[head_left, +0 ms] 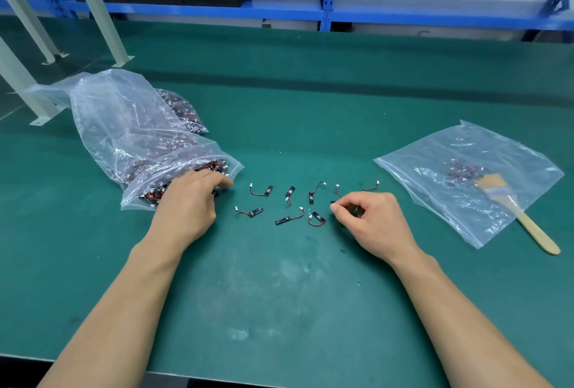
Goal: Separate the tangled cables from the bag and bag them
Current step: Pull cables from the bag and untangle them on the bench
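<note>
A large clear bag (124, 126) full of tangled red-and-black cables lies at the left of the green table. My left hand (189, 198) rests at the bag's open mouth, fingers curled on the cables there. Several separated cables (261, 191) lie spread on the table between my hands. With thumb and fingers, my right hand (369, 216) pinches one small black cable piece (334, 203) at the right end of the spread. At the right lies a second clear bag (466, 182), flat, with a small pile of cables inside.
A wooden-handled brush (515, 210) lies on the right bag. Grey metal legs (102, 14) stand at the back left. A blue shelf (329, 11) with black-and-white parts runs along the back. The table's front edge (217, 375) is near me.
</note>
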The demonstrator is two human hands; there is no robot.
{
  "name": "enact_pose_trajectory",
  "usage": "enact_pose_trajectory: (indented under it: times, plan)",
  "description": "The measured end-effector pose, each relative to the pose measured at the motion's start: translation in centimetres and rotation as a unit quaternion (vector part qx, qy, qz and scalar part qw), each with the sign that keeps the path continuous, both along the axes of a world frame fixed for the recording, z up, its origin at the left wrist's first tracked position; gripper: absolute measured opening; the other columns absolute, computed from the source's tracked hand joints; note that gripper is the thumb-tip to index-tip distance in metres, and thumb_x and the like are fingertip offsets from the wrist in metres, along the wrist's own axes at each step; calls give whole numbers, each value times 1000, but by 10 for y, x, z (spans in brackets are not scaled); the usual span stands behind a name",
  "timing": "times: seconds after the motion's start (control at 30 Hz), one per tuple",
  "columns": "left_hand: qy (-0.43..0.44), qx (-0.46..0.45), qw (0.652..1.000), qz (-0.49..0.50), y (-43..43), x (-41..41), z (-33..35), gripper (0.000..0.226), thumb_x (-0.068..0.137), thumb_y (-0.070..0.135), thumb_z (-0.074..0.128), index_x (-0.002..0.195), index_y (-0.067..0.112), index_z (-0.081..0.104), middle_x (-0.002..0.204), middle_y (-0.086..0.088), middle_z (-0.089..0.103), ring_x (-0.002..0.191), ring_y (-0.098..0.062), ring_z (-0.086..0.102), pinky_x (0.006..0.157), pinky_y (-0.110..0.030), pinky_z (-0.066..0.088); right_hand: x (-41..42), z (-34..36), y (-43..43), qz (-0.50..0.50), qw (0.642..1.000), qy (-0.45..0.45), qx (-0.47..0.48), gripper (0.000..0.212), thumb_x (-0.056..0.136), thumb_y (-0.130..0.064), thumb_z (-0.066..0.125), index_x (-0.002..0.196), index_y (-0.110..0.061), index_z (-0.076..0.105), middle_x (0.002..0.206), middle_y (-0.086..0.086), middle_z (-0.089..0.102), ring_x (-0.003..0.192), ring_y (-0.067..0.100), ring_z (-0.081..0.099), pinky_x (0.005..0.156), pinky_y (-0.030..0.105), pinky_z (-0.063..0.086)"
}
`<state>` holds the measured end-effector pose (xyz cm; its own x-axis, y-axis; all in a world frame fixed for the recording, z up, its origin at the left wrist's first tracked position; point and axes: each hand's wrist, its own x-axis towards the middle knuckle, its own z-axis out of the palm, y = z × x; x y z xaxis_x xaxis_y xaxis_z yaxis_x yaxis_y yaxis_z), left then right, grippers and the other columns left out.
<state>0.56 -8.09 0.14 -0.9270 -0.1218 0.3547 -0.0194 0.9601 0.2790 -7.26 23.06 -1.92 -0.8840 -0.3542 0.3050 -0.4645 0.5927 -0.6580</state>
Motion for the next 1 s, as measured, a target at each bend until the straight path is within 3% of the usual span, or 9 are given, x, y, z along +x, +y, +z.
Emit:
enact_pose_trajectory:
  times: [0.23,0.43,0.83,1.0]
  plan:
    - [19,13,1000,-4,4,0,2,31,82,-9,66,103,13,73,96,0,74,90,-29,67,80,-39,50,0,0,0,4,1000,2,-3,16,88,-27,74,72,-28,73,63,-30,62,57,4,55,57,24,38]
    - [-5,-27,999,45,1,-1,3,43,76,-5,62,111,18,72,107,0,72,105,-32,60,87,-45,44,0,-1,-1,7,1000,3,-2,17,88,-25,75,72,-29,73,61,-33,59,56,2,54,56,21,35]
    - [13,31,999,41,0,-1,3,30,79,-5,73,99,17,74,91,5,75,90,-28,63,81,-39,46,0,0,-3,11,1000,8,-2,16,88,-24,75,72,-26,75,62,-31,61,56,3,54,57,22,36]
    - [14,27,999,40,-2,-2,3,26,79,-2,76,98,15,74,90,1,74,89,-32,62,80,-43,49,0,0,-3,11,1000,9,-8,16,88,-24,75,72,-27,74,62,-32,61,56,3,55,56,21,36]
